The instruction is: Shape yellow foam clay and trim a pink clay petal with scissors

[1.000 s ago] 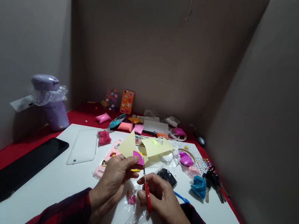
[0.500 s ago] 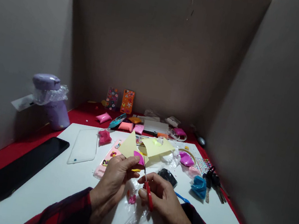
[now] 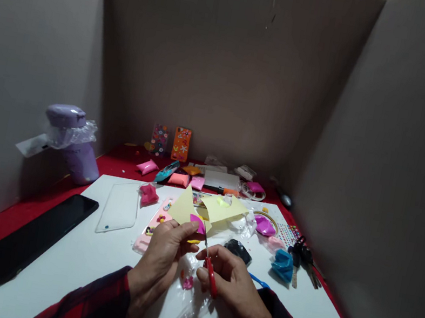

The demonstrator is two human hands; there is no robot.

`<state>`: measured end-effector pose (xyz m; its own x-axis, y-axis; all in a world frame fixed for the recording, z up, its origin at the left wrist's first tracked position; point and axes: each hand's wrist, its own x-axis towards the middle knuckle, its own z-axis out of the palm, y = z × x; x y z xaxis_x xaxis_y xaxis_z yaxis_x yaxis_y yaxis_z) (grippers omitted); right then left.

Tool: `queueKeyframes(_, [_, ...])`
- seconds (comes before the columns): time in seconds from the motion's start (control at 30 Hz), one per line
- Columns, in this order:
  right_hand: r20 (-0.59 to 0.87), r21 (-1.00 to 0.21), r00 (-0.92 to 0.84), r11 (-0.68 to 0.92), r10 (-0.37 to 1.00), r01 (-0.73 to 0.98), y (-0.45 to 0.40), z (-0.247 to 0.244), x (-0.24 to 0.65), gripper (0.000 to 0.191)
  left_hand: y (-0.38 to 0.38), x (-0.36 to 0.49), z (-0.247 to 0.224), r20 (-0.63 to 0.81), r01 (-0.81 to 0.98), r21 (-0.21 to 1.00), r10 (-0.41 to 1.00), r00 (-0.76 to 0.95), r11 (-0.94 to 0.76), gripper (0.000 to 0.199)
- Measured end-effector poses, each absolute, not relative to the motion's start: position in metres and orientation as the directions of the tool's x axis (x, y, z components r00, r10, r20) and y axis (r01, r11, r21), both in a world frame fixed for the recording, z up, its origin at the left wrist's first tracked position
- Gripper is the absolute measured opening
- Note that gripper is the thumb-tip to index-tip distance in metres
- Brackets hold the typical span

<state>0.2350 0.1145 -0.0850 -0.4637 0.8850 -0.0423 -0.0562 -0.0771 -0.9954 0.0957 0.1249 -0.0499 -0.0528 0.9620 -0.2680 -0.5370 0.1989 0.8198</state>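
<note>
My left hand pinches a thin magenta piece between thumb and fingers; whether it is paper or flattened clay I cannot tell. In my right hand is a pair of red-handled scissors, blades pointing up and away, their tips against the right edge of the magenta piece. Behind the hands lie pale yellow paper sheets. Partly covered by my left hand is a pink phone case with small figures on it. Below and between the hands lies clear plastic wrap with a pink bit.
On the white board rest a black phone, a clear case, a blue packet, keys and a black packet. A purple bottle stands left. Decorated cases lean at the back.
The scissors' red handles have shifted very slightly in my right hand. Both hands stay almost in the same place, and nothing else has visibly moved.
</note>
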Motion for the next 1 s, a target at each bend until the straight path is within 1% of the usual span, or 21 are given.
queueKeyframes(0.13, [-0.051,-0.994,-0.457,-0.088,0.888,-0.059,0.1141,-0.0846,0.2346,0.038,0.1256,0.0952,-0.0514,-0.287,-0.527,0.826,0.954,-0.084,0.202,0.015])
queueKeyframes(0.27, [-0.057,-0.993,-0.455,-0.1,0.889,-0.07,0.1128,-0.082,0.2348,0.038,0.1272,0.095,-0.0523,-0.317,-0.519,0.825,0.944,-0.096,0.224,0.016])
queueKeyframes(0.57, [-0.067,-0.986,-0.461,-0.128,0.885,-0.102,0.1125,-0.0794,0.2327,0.036,0.1267,0.0952,-0.0525,-0.332,-0.535,0.813,0.937,-0.106,0.228,0.018])
queueKeyframes(0.8, [-0.066,-0.98,-0.474,-0.147,0.878,-0.136,0.1098,-0.0775,0.2325,0.036,0.1269,0.0951,-0.0531,-0.289,-0.508,0.838,0.952,-0.102,0.2,0.018])
queueKeyframes(1.0, [-0.066,-0.973,-0.482,-0.163,0.874,-0.163,0.1105,-0.0796,0.2326,0.035,0.1253,0.0953,-0.0502,-0.314,-0.501,0.837,0.944,-0.106,0.222,0.017])
